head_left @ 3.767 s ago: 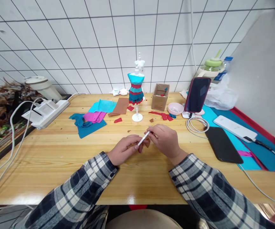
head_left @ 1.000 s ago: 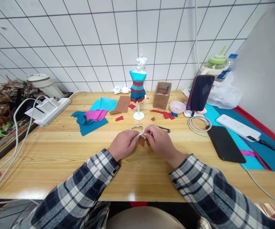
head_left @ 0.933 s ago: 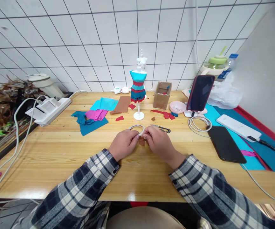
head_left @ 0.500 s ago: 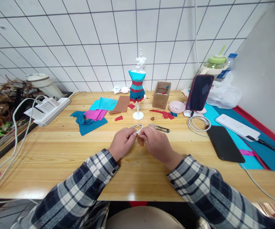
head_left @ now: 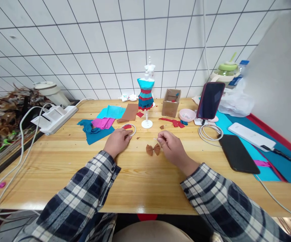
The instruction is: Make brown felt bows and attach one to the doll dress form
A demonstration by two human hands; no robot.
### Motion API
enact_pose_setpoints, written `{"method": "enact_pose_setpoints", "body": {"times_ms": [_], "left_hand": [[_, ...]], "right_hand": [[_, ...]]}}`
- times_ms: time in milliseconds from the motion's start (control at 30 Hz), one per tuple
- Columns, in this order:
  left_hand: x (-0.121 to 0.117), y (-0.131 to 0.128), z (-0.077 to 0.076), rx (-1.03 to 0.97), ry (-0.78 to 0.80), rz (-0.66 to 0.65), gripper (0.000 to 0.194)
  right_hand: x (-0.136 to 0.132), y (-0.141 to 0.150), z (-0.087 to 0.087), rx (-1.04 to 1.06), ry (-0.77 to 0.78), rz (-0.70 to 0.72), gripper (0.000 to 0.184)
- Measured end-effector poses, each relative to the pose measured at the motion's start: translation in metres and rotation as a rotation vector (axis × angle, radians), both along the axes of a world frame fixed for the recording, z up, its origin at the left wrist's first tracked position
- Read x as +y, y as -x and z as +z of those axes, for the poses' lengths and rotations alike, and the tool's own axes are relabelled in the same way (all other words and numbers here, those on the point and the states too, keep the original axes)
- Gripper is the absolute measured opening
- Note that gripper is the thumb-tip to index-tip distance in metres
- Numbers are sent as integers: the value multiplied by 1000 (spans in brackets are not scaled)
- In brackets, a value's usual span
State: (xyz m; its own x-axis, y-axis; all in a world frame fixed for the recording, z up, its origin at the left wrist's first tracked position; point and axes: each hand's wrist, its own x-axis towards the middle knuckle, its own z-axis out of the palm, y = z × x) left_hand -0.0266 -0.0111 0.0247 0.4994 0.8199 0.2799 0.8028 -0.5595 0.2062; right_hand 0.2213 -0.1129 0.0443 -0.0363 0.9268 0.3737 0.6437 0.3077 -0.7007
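Observation:
My left hand [head_left: 118, 142] rests on the table with its fingers closed on the near left edge of a thin white tape roll [head_left: 135, 129]. A red fabric scrap [head_left: 127, 126] shows through the ring. To the right, my right hand [head_left: 171, 146] is pinched on a small pale, see-through strip of tape [head_left: 155, 138]. Just left of its fingers lies a brown fabric bow [head_left: 149, 150], gathered at the middle. Behind the hands stands a small white dress form [head_left: 147, 125] wearing a layered blue, red and teal fabric dress [head_left: 145, 90].
Blue, pink and teal cloth [head_left: 100, 137] and brown fabric [head_left: 131, 112] lie at left. A cardboard box [head_left: 170, 108], pink bead bowl [head_left: 187, 112] and red scraps [head_left: 177, 123] stand behind. Right are a propped phone [head_left: 210, 101], black phone [head_left: 239, 154] and power bank [head_left: 251, 136]. A power strip [head_left: 54, 122] sits left.
My hands have moved apart. The left has carried the tape roll leftward to the table; the right holds a small strip. The brown bow is now fully visible, while the black snips no longer show.

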Motion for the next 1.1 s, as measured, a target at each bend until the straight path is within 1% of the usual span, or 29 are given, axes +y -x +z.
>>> {"method": "enact_pose_setpoints", "body": {"times_ms": [100,133,167,300,367,433,600,700,767,833,933,967,1033,1100], "left_hand": [[-9,-4,8,-59,-54,91,32],[-14,-7,12,-88,-71,109,31],[-20,-11,16,-121,-72,99,29],[-50,-36,29,-153,59,-103,30],[-61,-46,31,-152,89,-181,32],[-66,-51,31,-154,77,-229,31],[-65,-48,27,-182,-35,-305,25],[-62,-46,26,-203,-31,-358,24],[-60,-45,26,-218,-2,-430,25],[-58,-44,26,-252,22,-514,26],[-57,-42,28,-342,43,-591,25],[-57,-42,28,-368,48,-606,23],[-59,-43,28,-395,57,-619,21],[-60,-44,27,-398,72,-580,21]], "right_hand": [[-2,3,2,-32,4,41,11],[-2,4,3,-40,3,58,11],[-3,5,3,-47,7,75,11],[-3,8,1,-66,50,133,12],[-3,9,0,-70,57,150,12],[-3,9,-1,-75,55,161,12],[-2,9,-2,-70,50,176,11],[-2,9,-2,-71,38,171,9],[-2,10,-2,-73,42,178,8],[-2,12,-2,-44,80,197,6],[-1,13,-3,110,197,197,6],[0,13,-4,179,235,182,8],[2,11,-7,285,271,134,23],[4,6,-8,308,218,53,36]]}}
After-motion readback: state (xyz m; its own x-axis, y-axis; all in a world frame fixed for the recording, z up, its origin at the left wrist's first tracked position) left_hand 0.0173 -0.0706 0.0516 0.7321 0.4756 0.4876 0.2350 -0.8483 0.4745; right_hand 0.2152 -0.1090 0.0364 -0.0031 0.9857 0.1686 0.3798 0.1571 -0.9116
